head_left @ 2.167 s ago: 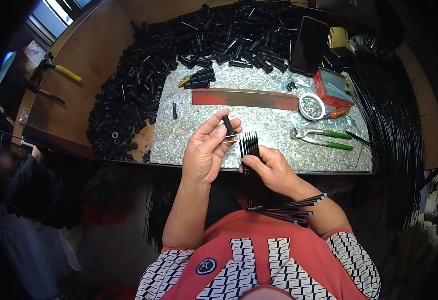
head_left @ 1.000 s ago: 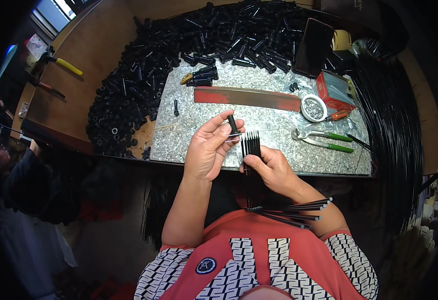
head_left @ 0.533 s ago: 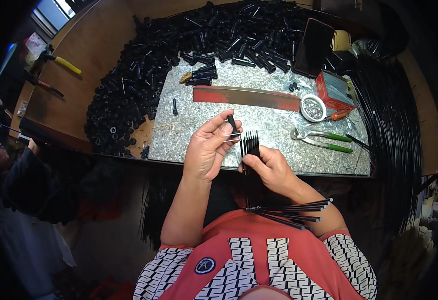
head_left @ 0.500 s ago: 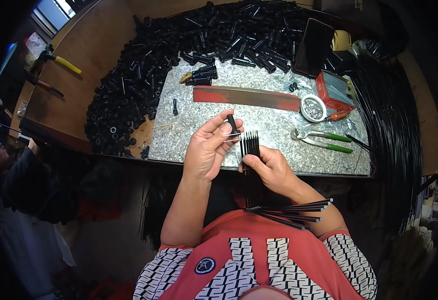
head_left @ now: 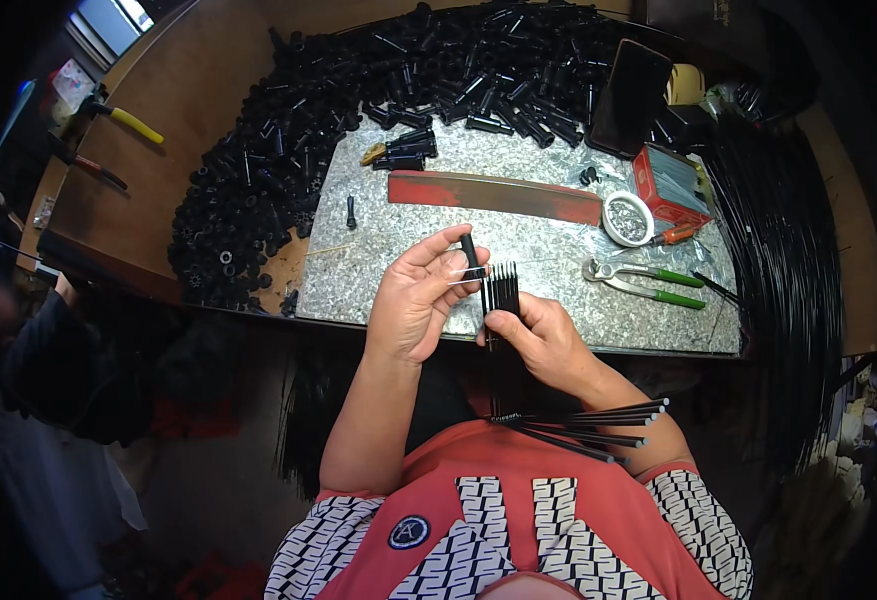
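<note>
black tube [head_left: 472, 252] is up in the left hand [head_left: 414, 300], above the near part of the speckled surface [head_left: 359, 285]. it's pinched between thumb and fingers, tilted a bit, lower end right at the leftmost tip of the black rods [head_left: 505, 292]. can't tell if it's seated on that tip or just beside it. two thin pale pins [head_left: 467, 282] stick out sideways from the same fingers.

right hand [head_left: 547, 345] is closed round the rods, thumb across the front, tips upward in a flat row.

handling, my guess: tube is light, stiff, probably plastic, maybe slick. hold it mid-barrel, keep the lower end free. rods look thin and springy, could splay if gripped too low; best held just below the tips, all together. pins likely easy to drop or bend, so a light pinch.

pose: both forearms come up from the lower edge, elbows out, hands meeting near the middle. left palm is turned up toward the camera, fingers curled; right wrist angles inward from the right. thicker rod ends [head_left: 649, 413] fan over the right forearm.
</note>
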The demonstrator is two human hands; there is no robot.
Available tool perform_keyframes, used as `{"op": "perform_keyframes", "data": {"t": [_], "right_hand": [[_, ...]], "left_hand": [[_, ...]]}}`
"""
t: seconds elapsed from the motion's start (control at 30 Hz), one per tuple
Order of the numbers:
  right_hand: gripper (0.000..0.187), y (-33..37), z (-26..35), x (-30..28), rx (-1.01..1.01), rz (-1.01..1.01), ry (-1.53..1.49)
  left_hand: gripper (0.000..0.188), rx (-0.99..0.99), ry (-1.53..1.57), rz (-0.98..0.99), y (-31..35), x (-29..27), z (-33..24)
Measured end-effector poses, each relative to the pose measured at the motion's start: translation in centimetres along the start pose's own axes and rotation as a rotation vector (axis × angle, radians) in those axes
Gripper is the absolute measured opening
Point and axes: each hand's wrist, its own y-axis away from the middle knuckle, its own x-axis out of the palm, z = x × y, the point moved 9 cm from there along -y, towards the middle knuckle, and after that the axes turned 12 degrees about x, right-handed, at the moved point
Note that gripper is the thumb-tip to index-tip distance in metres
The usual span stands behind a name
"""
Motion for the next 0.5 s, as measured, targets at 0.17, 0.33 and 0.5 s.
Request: {"op": "perform_keyframes", "data": {"t": [0.17,0.33,0.5], "right_hand": [[0.023,0.01,-0.06,-0.04,0.019,-0.004,0.01],[0.024,0.04,0.01,-0.09,0.016,-0.01,0.01],[0.024,0.08,0.3,-0.04,0.001,-0.017,0.048]], "left_hand": [[0.035,-0.012,-0.006,0.026,0.08,0.29,0.1],[0.033,-0.003,0.016,0.079,0.13,0.66,0.04],[0.032,-0.004,0.002,0.057,0.34,0.1,0.35]]}}
